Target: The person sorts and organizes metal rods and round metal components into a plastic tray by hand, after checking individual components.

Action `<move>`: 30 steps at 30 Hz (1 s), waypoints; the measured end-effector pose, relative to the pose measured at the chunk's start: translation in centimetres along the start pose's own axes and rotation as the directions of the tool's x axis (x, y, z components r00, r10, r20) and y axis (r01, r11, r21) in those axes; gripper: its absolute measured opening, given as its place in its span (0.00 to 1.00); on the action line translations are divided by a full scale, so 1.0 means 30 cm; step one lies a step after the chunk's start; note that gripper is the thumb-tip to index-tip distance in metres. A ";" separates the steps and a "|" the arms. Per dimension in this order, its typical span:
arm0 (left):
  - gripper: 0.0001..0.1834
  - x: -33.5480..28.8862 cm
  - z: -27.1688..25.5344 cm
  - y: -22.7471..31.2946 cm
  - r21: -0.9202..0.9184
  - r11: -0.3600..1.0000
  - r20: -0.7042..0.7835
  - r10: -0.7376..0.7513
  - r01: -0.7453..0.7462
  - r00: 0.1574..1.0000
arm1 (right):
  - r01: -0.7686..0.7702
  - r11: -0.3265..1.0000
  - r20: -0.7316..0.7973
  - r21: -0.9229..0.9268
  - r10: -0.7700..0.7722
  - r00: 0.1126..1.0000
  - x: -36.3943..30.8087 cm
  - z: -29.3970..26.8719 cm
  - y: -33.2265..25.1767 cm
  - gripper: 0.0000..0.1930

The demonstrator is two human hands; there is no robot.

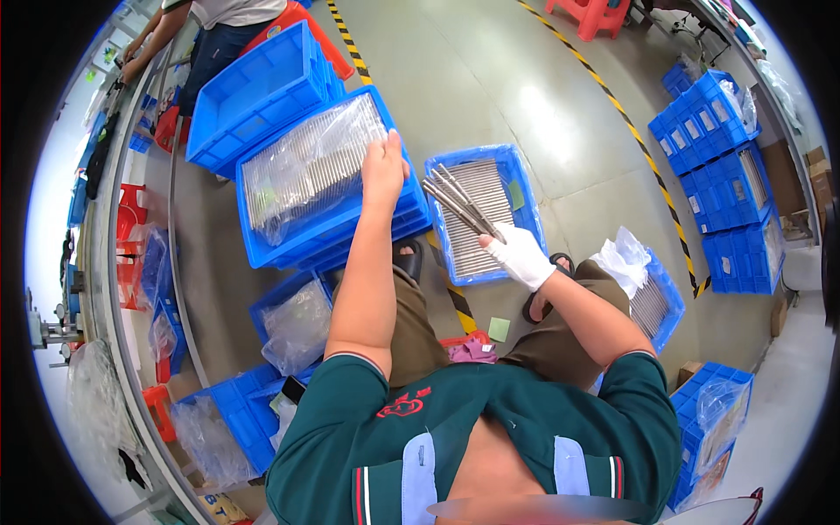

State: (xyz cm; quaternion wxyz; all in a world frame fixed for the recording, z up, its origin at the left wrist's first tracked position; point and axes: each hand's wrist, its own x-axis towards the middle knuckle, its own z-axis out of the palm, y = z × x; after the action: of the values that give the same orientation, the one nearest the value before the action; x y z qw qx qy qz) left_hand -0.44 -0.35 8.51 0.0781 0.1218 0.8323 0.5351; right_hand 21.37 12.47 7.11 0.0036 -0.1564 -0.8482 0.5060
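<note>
My right hand (522, 258), in a white glove, is closed round a bundle of slim metal rods (459, 199). They fan out over a blue crate (492, 280) on the floor, which is lined with clear plastic and has rows of similar rods (472, 238) inside. My bare left hand (383, 172) is closed at the right side of a larger stacked blue crate (258, 254). Clear plastic film (328, 136) lies over the rows of rods in that crate and reaches up to my left fingers. What those fingers grip is hidden.
An open blue crate (254, 83) stands behind the left stack. By my right leg is another rod crate (669, 306) with crumpled plastic (623, 262). Stacked blue crates (722, 188) line the right side. A person (223, 44) works at the far-left bench. Red stools stand around.
</note>
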 end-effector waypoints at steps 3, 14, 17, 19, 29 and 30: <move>0.24 -0.065 0.025 0.031 -0.358 0.859 0.399 -0.213 0.366 0.892 | 0.096 0.994 -0.169 0.047 -0.087 0.982 0.002 -0.072 -0.030 0.18; 0.15 -0.134 0.097 0.053 -0.590 0.580 0.591 -0.165 0.562 0.790 | -0.067 0.710 -0.186 0.701 0.273 0.944 0.033 -0.192 0.000 0.13; 0.15 -0.108 0.088 0.032 -0.709 0.484 0.574 -0.024 0.512 0.818 | 0.025 0.976 -0.417 0.217 0.069 0.906 0.036 -0.183 0.032 0.11; 0.14 -0.110 0.082 0.060 -0.755 0.504 0.474 -0.021 0.419 0.880 | 0.026 0.995 -0.432 0.098 0.019 0.902 0.021 -0.182 0.013 0.10; 0.16 -0.137 0.089 0.090 -0.781 0.466 0.478 0.019 0.415 0.878 | 0.017 0.994 -0.390 -0.109 -0.058 0.919 0.029 -0.155 -0.006 0.09; 0.17 -0.139 0.087 0.097 -0.778 0.447 0.487 -0.014 0.442 0.873 | 0.006 0.995 -0.388 -0.103 -0.045 0.921 0.030 -0.155 -0.006 0.10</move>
State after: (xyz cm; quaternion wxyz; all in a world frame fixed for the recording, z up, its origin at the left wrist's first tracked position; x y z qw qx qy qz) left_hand 4.59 1.89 10.06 0.3753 0.0582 0.4148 0.8269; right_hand 21.24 16.61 9.40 0.1707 -0.2427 -0.8568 0.4218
